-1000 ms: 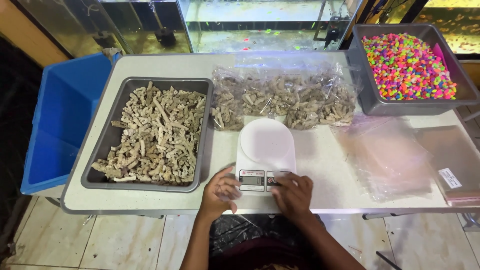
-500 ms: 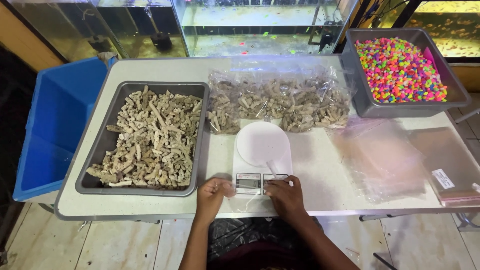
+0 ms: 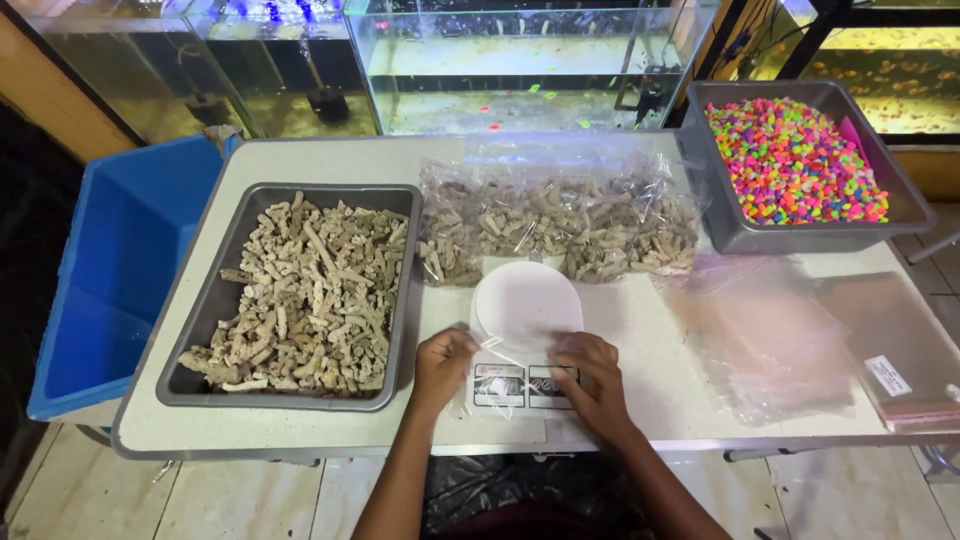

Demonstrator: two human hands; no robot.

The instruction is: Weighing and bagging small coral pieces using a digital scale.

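Observation:
A small white kitchen scale with a round platform stands at the table's near edge, its front panel under a thin clear plastic wrap. My left hand rests on the scale's left front corner with its fingers curled onto the wrap. My right hand lies on the right front corner, fingers spread over the panel. Nothing sits on the round platform.
A grey tray of beige coral pieces lies left of the scale. Clear bags of the same pieces lie behind it. A grey tub of coloured pebbles stands far right, empty clear bags at right, a blue bin beside the table.
Both hands have stayed at the scale's front corners while shifting slightly on the wrapped panel. The view has tilted a little; the scale stays in place.

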